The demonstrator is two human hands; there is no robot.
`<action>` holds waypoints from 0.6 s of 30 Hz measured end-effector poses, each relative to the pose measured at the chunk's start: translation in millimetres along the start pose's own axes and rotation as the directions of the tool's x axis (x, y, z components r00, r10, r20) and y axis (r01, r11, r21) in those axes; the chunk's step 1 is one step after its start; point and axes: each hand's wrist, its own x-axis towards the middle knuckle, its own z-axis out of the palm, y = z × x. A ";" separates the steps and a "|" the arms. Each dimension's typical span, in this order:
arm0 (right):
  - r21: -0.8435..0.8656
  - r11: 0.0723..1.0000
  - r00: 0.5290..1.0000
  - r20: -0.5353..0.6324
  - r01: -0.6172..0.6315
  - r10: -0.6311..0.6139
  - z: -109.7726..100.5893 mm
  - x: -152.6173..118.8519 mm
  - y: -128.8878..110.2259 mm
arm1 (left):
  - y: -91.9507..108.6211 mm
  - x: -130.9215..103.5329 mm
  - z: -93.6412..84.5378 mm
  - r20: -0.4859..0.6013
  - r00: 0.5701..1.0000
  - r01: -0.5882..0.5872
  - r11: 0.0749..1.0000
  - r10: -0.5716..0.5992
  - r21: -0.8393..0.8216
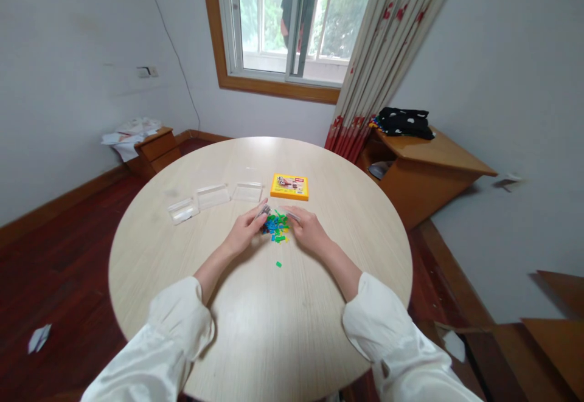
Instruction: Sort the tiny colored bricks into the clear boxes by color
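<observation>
A loose pile of small green, blue and yellow plastic pieces [277, 224] lies on the table between my hands. My left hand [245, 230] is closed around a small clear plastic box [263, 210] that has dark contents at the pile's left edge. On the other side my right hand [311, 230] is closed on a thin clear piece [292, 215], perhaps a lid; its shape is mostly hidden by the fingers. One green piece [278, 264] lies by itself, nearer to me than the pile.
Clear plastic trays [212, 197] stand in a row on the round table [283, 329], left of a yellow box [289, 187]. A wooden cabinet [438, 155] with black cloth [406, 123] stands at right. A person [292, 6] is outside the window.
</observation>
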 end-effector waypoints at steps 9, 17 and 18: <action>-0.062 0.997 0.997 0.061 -0.047 0.051 -0.1 -7.8 33.5 | 2.5 -4.3 -5.0 0.217 0.959 -0.253 0.898 0.183 0.361; -0.078 0.994 0.992 -0.109 -0.071 0.063 -5.7 0.9 20.0 | 12.1 -5.1 -4.2 0.201 0.964 -0.229 0.926 0.174 0.301; -0.067 0.995 0.988 -0.139 -0.073 0.063 -9.1 6.0 15.6 | 13.0 -4.4 -4.1 0.132 0.980 -0.177 0.962 0.152 0.206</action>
